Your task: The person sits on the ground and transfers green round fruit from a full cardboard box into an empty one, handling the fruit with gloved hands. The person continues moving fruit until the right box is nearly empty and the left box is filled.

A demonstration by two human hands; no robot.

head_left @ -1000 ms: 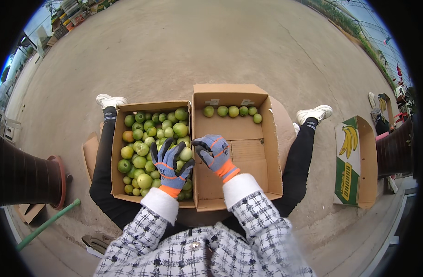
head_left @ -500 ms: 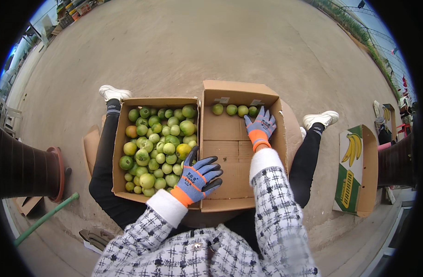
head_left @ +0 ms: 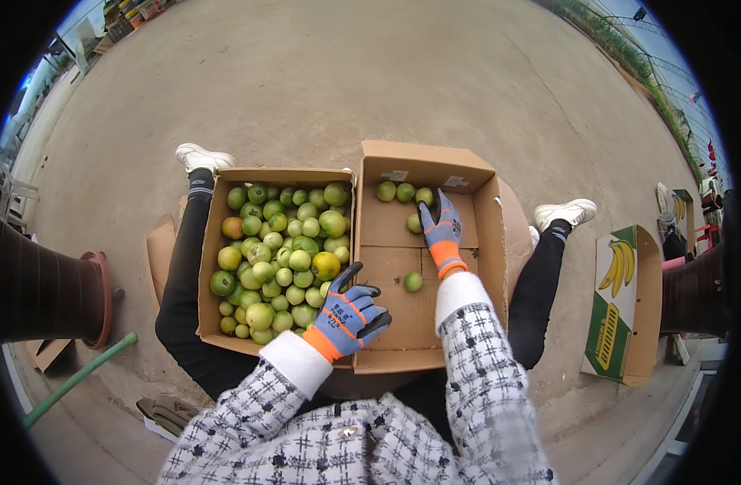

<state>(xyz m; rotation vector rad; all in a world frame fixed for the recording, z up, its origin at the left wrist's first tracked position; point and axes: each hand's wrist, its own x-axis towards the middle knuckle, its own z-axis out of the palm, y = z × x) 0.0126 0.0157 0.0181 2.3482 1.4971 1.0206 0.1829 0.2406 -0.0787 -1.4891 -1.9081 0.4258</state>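
A cardboard box on the left is heaped with green tomatoes, a few of them turning yellow or orange. My left hand, in a blue-grey glove with orange stripes and dark fingertips, hovers over that box's near right corner, fingers spread and holding nothing. A second cardboard box stands right beside it. Inside, my right hand, gloved alike, touches the right side of a green tomato and of another. Its fingers are stretched out. A single tomato lies nearer the middle of the floor.
My legs in black trousers and white shoes stretch out on both sides of the boxes. A banana carton stands on the concrete at right. To the left are a large dark ribbed pot-like object and a green pole.
My right hand has shifted left and slightly nearer. The row's tomatoes are bunched differently, one now lies below the row, and another shows mid-box. My left hand has barely moved.
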